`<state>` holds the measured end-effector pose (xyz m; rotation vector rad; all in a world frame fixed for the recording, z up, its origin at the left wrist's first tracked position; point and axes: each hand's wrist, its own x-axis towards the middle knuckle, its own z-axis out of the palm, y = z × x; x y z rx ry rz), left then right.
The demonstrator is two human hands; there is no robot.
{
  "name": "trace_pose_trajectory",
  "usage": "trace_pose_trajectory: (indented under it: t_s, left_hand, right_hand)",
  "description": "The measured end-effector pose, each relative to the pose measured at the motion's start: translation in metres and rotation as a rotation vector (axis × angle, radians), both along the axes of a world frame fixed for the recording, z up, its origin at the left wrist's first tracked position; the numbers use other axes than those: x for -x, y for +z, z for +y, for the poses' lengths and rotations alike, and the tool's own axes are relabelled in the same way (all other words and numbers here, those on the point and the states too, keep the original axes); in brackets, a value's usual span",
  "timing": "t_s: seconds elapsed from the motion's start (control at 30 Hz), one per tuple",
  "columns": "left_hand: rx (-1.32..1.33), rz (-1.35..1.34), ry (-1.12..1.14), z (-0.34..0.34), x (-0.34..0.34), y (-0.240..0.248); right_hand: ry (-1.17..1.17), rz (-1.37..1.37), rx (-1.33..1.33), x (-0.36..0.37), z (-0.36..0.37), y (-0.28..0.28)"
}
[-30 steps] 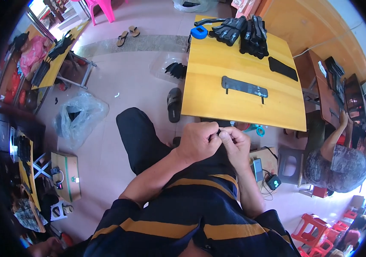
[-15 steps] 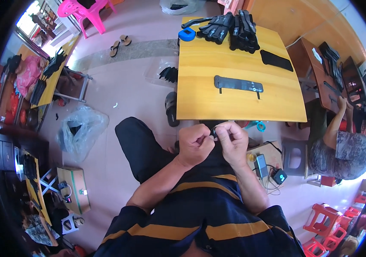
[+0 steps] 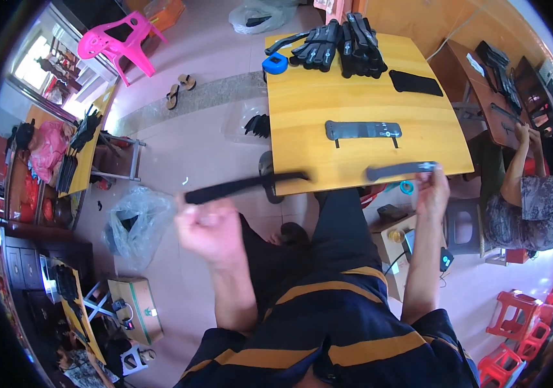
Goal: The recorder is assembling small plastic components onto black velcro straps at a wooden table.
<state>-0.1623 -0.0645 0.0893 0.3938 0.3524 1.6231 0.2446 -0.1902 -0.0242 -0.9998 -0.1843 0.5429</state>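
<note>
Two hands, fingers clamped: left hand (image 3: 208,227) on black strip (image 3: 234,187), right hand (image 3: 433,194) on grey strip (image 3: 398,171). Tabbed grey band (image 3: 363,130) lies crosswise on surface (image 3: 308,107), ahead-left of nearer right hand.

Yellow table (image 3: 305,97), left: bare wood, passable.
Table middle: flat grey strap (image 3: 363,130) in the way.
Far edge: black bundles (image 3: 359,52) block.
Near edge: gap between black strip (image 3: 241,187) and grey strip (image 3: 399,170).

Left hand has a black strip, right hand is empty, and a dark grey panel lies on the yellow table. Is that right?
Not quite: the head view shows the right hand holding a grey strip. The left hand does have a black strip, and a dark grey panel lies on the yellow table.
</note>
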Motion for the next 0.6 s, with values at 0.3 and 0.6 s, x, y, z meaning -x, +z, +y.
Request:
trace_pose_trajectory:
  t_s: [0.3, 0.6]
  left_hand:
    - [-0.184, 0.558, 0.077, 0.087, -0.004, 0.010]
    - [-0.348, 0.802, -0.266, 0.157, -0.174, 0.032]
  right_hand:
    - [0.114, -0.080, 0.171, 0.007, -0.036, -0.005]
    - [0.430, -0.067, 0.253, 0.089, -0.011, 0.004]
